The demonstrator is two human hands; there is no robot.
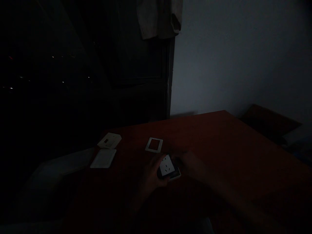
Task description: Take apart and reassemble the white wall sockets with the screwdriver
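Observation:
The scene is very dark. Both hands meet over a dark red table [219, 146]. My left hand [149, 177] curls around a small white wall socket module [167, 165] with slots on its face. My right hand [191, 164] comes in from the right and touches the same module's far side; its fingers are hard to make out. A pale edge of another part [175, 176] shows just under the module. A white square frame [154, 145] lies on the table just beyond the hands.
Two white switch plates lie at the table's left edge, one [109, 140] behind the other [103, 158]. A pale cloth [158, 18] hangs from a dark door at the back. A light wall stands to the right, and a dark object [268, 122] sits past the table's far corner.

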